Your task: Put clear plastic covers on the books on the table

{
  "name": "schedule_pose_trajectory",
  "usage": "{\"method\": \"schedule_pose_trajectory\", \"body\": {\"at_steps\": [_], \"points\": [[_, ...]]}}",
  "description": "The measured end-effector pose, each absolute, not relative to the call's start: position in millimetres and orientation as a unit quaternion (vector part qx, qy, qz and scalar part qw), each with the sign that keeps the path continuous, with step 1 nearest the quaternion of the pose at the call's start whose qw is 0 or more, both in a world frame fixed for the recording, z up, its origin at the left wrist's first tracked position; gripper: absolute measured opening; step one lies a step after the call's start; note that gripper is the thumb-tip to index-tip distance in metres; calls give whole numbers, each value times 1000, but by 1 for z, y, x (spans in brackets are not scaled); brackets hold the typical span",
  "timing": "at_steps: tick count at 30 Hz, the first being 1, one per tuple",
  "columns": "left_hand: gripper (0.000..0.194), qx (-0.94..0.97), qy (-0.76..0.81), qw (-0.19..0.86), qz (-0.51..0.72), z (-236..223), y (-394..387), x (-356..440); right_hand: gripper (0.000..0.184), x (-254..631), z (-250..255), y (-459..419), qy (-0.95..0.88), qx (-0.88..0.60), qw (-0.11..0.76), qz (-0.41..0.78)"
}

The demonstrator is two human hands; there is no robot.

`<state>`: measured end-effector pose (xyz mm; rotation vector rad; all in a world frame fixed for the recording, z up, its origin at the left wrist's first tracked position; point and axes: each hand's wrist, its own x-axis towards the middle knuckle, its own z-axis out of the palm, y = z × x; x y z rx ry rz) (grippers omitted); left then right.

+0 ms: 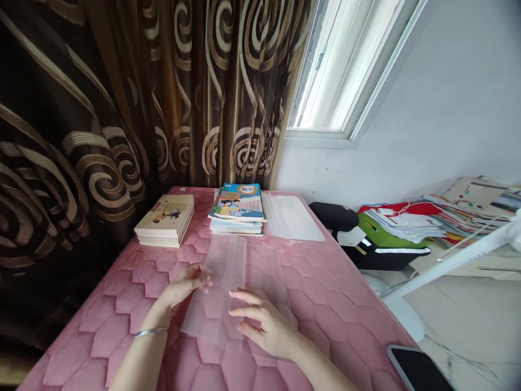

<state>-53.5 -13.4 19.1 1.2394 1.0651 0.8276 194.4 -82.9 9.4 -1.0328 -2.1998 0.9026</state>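
Note:
A clear plastic book cover (222, 266) lies partly folded on the pink padded table top, its far end close to a stack of textbooks. My left hand (189, 282), with a silver bangle on the wrist, has thumb and fingers closed on the left edge of the plastic cover. Fingers apart, my right hand (264, 323) hovers over or rests lightly on the cover's right part; whether it touches cannot be made out. The topmost textbook (239, 202) has a blue cover with drawn children.
Beige books (165, 220) are stacked at the back left, before a patterned curtain (211, 98). More clear covers (295, 217) lie at the back right. A phone (417, 369) sits at the right edge; beyond stand a white lamp pole (448, 263) and a green bin (391, 231) of papers.

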Motion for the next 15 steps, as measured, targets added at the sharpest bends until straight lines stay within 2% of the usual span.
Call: {"method": "schedule_pose_trajectory", "body": {"at_steps": [4,7,10,15], "points": [[29,542,487,576,370,13,-10,-61,26,219,2,-66,-717,-556,366,206],[23,547,514,533,391,6,-5,-63,30,247,-5,-49,-610,-726,300,101],[20,563,538,492,390,0,-2,-62,39,257,-13,-42,-579,-765,249,129],[17,583,555,459,376,1,-2,-56,48,247,-19,-41,-570,-721,305,250]]}}
